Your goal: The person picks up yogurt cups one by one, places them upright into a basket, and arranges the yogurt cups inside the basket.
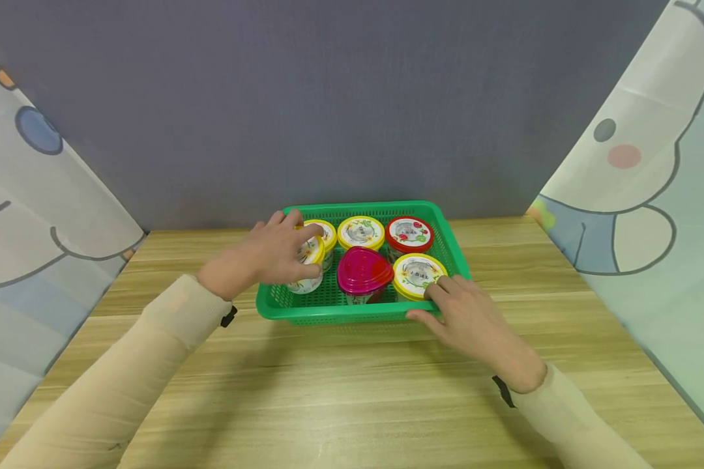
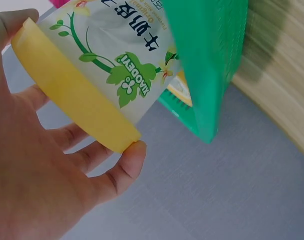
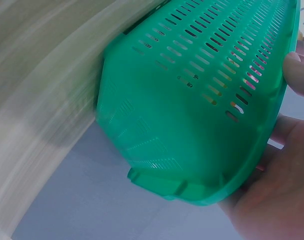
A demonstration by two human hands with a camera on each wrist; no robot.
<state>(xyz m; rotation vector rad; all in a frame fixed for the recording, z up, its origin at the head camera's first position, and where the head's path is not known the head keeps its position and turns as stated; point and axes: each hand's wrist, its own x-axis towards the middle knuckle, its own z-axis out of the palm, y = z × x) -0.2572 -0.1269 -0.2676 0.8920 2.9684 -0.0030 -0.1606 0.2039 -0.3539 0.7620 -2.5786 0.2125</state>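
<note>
In a green basket (image 1: 352, 311), several lidded tubs stand together. My left hand (image 1: 278, 251) holds a yellow-lidded tub (image 1: 305, 285) at the basket's left end. In the left wrist view, fingers and thumb grip the rim of its yellow lid (image 2: 71, 90); the printed white side slants beside the basket wall. My right hand (image 1: 469, 319) grips the basket's front rim near the right corner, thumb outside and fingers reaching over. Those fingers lie beside another yellow-lidded tub (image 1: 418, 273); whether they touch it I cannot tell.
Between the hands stands a tub with a magenta lid (image 1: 360, 268). Behind it are two yellow-lidded tubs (image 1: 360, 229) and a red-lidded one (image 1: 409, 232). The basket rests on a wooden table (image 1: 352, 397), against a grey panel (image 1: 352, 111).
</note>
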